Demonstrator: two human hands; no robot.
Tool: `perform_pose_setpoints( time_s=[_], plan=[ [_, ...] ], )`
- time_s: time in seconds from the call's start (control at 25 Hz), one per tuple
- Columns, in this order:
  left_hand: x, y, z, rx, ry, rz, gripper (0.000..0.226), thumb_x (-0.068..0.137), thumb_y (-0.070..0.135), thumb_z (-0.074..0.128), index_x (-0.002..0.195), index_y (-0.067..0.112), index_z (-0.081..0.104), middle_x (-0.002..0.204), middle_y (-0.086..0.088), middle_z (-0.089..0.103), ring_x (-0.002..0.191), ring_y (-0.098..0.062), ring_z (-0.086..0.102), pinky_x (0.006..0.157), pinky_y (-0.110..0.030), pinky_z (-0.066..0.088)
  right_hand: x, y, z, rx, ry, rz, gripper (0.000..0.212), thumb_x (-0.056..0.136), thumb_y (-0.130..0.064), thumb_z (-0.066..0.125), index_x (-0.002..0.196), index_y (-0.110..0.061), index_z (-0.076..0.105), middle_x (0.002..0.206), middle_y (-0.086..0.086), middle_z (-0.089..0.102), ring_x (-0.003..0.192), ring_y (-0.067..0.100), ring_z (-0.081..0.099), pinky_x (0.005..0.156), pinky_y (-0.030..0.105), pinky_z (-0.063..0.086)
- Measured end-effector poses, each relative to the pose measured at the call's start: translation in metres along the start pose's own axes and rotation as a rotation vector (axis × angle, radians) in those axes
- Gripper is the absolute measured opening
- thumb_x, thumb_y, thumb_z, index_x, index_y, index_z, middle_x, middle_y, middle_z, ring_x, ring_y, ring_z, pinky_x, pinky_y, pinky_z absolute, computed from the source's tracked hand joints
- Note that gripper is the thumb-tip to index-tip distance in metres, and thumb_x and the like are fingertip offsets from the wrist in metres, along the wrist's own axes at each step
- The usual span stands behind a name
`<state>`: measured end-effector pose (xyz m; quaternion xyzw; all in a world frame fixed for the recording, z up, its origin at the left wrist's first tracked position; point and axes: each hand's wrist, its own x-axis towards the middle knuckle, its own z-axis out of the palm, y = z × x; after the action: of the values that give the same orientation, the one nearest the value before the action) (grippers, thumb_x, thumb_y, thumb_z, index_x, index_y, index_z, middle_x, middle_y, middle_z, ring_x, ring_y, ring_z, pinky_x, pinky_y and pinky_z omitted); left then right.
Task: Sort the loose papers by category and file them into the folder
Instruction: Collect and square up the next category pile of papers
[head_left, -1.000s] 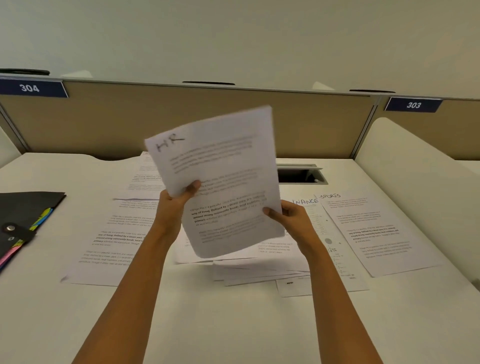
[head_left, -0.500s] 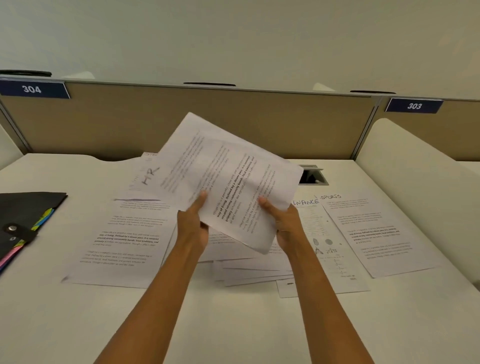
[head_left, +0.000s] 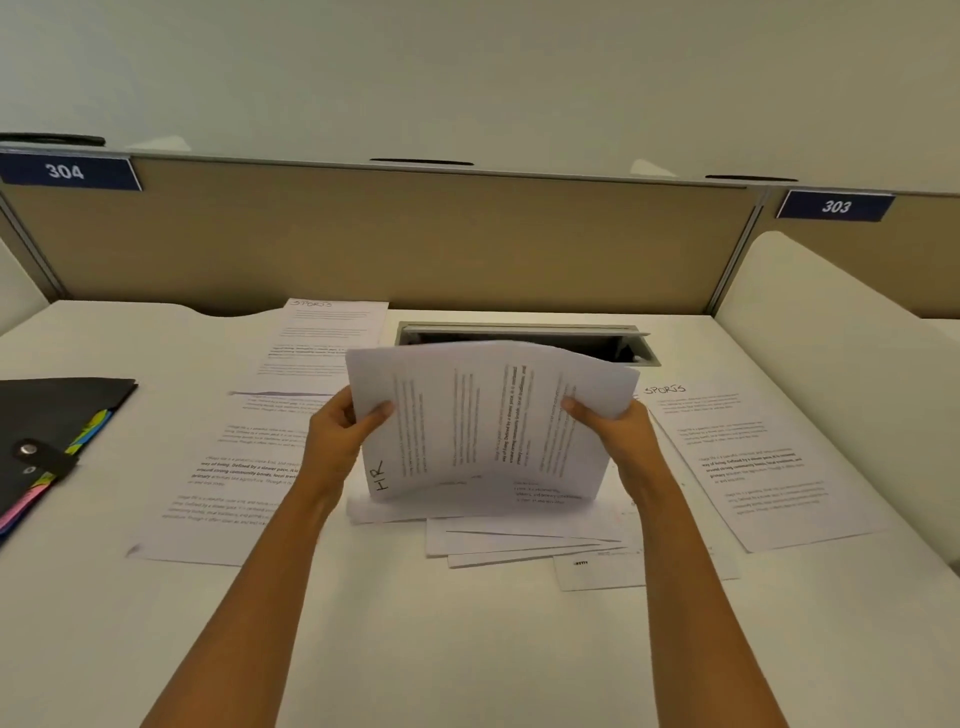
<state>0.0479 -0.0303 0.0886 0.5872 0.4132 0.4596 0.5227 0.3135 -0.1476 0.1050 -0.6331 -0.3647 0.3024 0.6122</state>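
A white desk top is lying beneath the left hand and the right hand. Beyond them a tan fabric partition panel is running crosswise, bearing a blue plate numbered 304 far leftward and a blue plate numbered 303 far rightward. A pale wall is rising behind.

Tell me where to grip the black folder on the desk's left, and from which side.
Probably the black folder by its far right corner, coming from the right. It lies flat and that corner is bare, while the coloured tabs and snap strap crowd the nearer edge. The left hand and right hand hold the HR papers; free one first.
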Motion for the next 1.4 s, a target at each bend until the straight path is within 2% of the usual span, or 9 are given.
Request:
perform_pose_setpoints(
  time_s=[0.2, 0.44, 0.64, 0.76, 0.88, 1.04, 1.12, 1.24, 1.4],
  plan=[
    [-0.001, 0.018, 0.006, 0.010, 0.041, 0.116, 0.010, 0.083, 0.030, 0.060, 0.093, 0.029, 0.060, 0.078, 0.021, 0.071, 0.072, -0.008, 0.069, 0.065, -0.020, 0.058, -0.003, -0.010, 0.000, 0.030, 0.034, -0.098, 0.017, 0.077, -0.031, 0.070, 0.091, -0.033, 0.060, 0.078, -0.014, 0.071, 0.073, 0.013, 0.070, 0.072, 0.031, 0.058],
    [0.000, 0.013, 0.003, 0.073, 0.044, 0.124, 0.006, 0.091, 0.022, 0.056, 0.095, 0.027, 0.056, 0.089, 0.008, 0.066, 0.079, -0.014, 0.065, 0.066, -0.024, 0.053, -0.006, 0.000, -0.002, 0.021, 0.054, -0.068, 0.012, 0.085, -0.018, 0.065, 0.094, -0.025, 0.060, 0.088, -0.006, 0.068, 0.078, 0.018, 0.066, 0.071, 0.029, 0.056],
    [0.003, 0.022, 0.001, 0.103, 0.075, 0.194, 0.007, 0.090, 0.028, 0.057, 0.095, 0.032, 0.055, 0.090, 0.011, 0.066, 0.071, -0.001, 0.068, 0.058, -0.012, 0.054, -0.002, -0.009, -0.004, -0.009, 0.127, -0.133, 0.011, 0.085, -0.024, 0.065, 0.095, -0.027, 0.059, 0.089, -0.008, 0.068, 0.078, 0.015, 0.066, 0.067, 0.023, 0.054],
    [0.004, 0.017, 0.000, 0.120, 0.081, 0.169, 0.016, 0.091, 0.022, 0.057, 0.106, 0.023, 0.053, 0.102, 0.003, 0.066, 0.079, -0.007, 0.067, 0.066, -0.014, 0.055, 0.001, -0.004, -0.008, -0.028, 0.100, -0.091, 0.026, 0.083, -0.027, 0.067, 0.106, -0.021, 0.057, 0.094, -0.004, 0.067, 0.081, 0.014, 0.066, 0.069, 0.026, 0.056],
    [0.006, 0.005, -0.001, 0.232, 0.115, 0.063, 0.025, 0.092, 0.023, 0.055, 0.114, 0.011, 0.056, 0.116, -0.008, 0.065, 0.095, -0.022, 0.063, 0.087, -0.037, 0.054, 0.001, 0.009, -0.006, -0.080, 0.095, -0.009, 0.024, 0.083, -0.025, 0.068, 0.105, -0.019, 0.059, 0.099, 0.003, 0.068, 0.086, 0.023, 0.067, 0.081, 0.040, 0.056],
    [0.000, 0.006, 0.001, 0.298, 0.262, 0.015, 0.035, 0.091, 0.025, 0.057, 0.125, 0.014, 0.054, 0.129, -0.007, 0.058, 0.121, -0.025, 0.053, 0.102, -0.039, 0.040, 0.004, 0.015, -0.003, 0.070, 0.296, 0.069, 0.022, 0.081, -0.025, 0.070, 0.099, -0.016, 0.062, 0.098, 0.007, 0.069, 0.083, 0.027, 0.068, 0.081, 0.047, 0.057],
    [-0.007, 0.008, 0.007, 0.244, 0.289, -0.142, 0.049, 0.089, 0.031, 0.059, 0.133, 0.015, 0.045, 0.137, -0.007, 0.051, 0.127, -0.025, 0.047, 0.103, -0.040, 0.038, -0.002, 0.020, 0.007, 0.290, 0.377, 0.147, 0.025, 0.079, -0.017, 0.072, 0.102, -0.014, 0.062, 0.101, 0.009, 0.069, 0.086, 0.027, 0.067, 0.078, 0.044, 0.057],
    [-0.016, 0.012, 0.024, -0.110, 0.062, -0.459, 0.052, 0.086, 0.041, 0.060, 0.129, 0.014, 0.049, 0.127, -0.007, 0.057, 0.118, -0.026, 0.053, 0.092, -0.040, 0.048, -0.021, 0.030, 0.039, 0.602, 0.384, 0.270, 0.043, 0.078, -0.007, 0.072, 0.118, -0.005, 0.057, 0.103, 0.009, 0.068, 0.086, 0.023, 0.066, 0.070, 0.039, 0.058],
    [-0.026, 0.016, 0.037, -0.407, -0.006, -0.447, 0.031, 0.093, 0.021, 0.055, 0.124, 0.016, 0.055, 0.102, 0.000, 0.067, 0.092, -0.020, 0.063, 0.072, -0.034, 0.053, -0.040, 0.031, 0.079, 0.707, 0.335, 0.384, 0.035, 0.081, -0.008, 0.069, 0.112, -0.012, 0.055, 0.100, 0.004, 0.066, 0.086, 0.021, 0.064, 0.072, 0.038, 0.058]
  ],
)
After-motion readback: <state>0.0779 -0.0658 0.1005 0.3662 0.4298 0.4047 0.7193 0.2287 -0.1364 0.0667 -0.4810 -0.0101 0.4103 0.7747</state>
